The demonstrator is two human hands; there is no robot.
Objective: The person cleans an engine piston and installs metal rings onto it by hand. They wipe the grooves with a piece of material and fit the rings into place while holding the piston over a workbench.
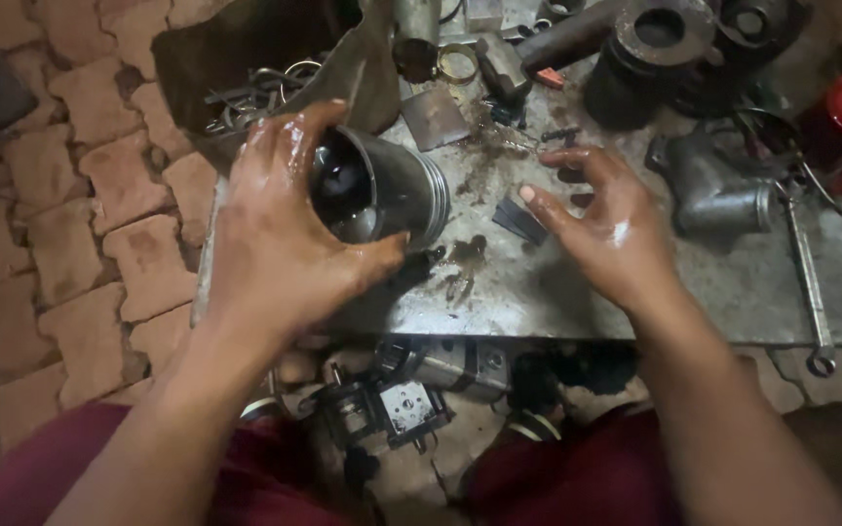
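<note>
The left hand [280, 229] grips a piston [382, 185] (oily, open end toward the camera) above the metal plate's [577, 292] left edge. The right hand [606, 219] hovers nearby, fingers spread wide, holding nothing; a spanner [809, 282] lies untouched at right.

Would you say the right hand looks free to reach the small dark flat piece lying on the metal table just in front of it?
Probably yes: the right hand is open and empty, and the dark piece lies bare beside its fingertips with nothing between.

A piston [382, 190] is held in the oily left hand [280, 234]; the right hand [606, 229] is spread open above the worktop [733, 282].
</note>
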